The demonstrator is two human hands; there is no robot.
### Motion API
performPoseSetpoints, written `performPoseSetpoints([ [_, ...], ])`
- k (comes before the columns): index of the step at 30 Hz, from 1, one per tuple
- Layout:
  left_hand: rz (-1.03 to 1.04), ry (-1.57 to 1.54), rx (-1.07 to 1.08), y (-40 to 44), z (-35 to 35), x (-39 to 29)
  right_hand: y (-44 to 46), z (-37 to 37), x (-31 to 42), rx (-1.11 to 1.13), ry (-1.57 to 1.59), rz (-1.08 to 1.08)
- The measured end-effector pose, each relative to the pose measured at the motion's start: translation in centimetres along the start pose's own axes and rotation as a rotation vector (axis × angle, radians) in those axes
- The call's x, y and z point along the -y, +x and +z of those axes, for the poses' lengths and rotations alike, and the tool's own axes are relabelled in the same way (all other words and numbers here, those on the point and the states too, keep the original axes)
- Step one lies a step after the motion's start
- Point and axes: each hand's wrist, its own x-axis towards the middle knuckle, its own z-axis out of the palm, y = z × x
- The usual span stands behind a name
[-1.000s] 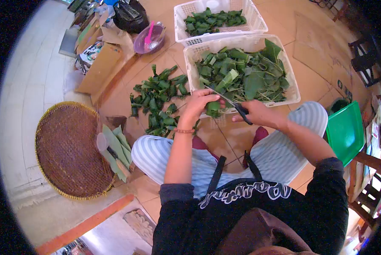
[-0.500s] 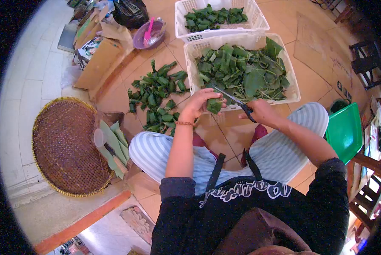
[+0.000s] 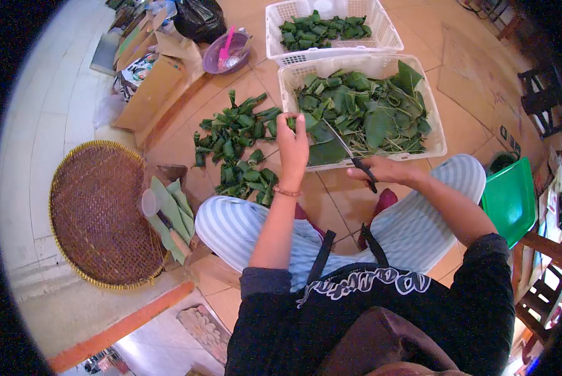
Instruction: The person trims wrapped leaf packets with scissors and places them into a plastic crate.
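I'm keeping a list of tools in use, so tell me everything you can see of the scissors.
The scissors have black handles, plastic by the look, and slim, grey, metallic-looking blades. The right hand grips the handles; the blades point forward and left, over leaves at the nearer white crate. Whether they are parted or touch a leaf is unclear.

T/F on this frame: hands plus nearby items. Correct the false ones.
1. The right hand holds black-handled metal scissors. True.
2. The round brown woven basket lies to the person's right. False: the basket lies to the left.
3. A pink utensil rests in the round purple bowl. True.
4. The nearer white plastic crate is empty. False: that crate holds green leaves.
5. The left hand also grips the scissors. False: the left hand is apart from them.
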Motion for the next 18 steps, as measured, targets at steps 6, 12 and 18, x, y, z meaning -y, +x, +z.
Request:
performPoseSetpoints([
  [6,0.231,0.117,0.033,-1.0,1.1,0.2,-0.4,-0.3,2.1,-0.125,0.125,-0.129],
  [12,0.277,0.104,0.049,-1.4,1.6,-0.1,1.2,-0.7,-0.3,-0.186,0.011,0.011],
  [18,0.271,0.110,0.046,-1.4,1.8,0.3,1.9,-0.6,-1.9,-0.302,-0.090,-0.024],
])
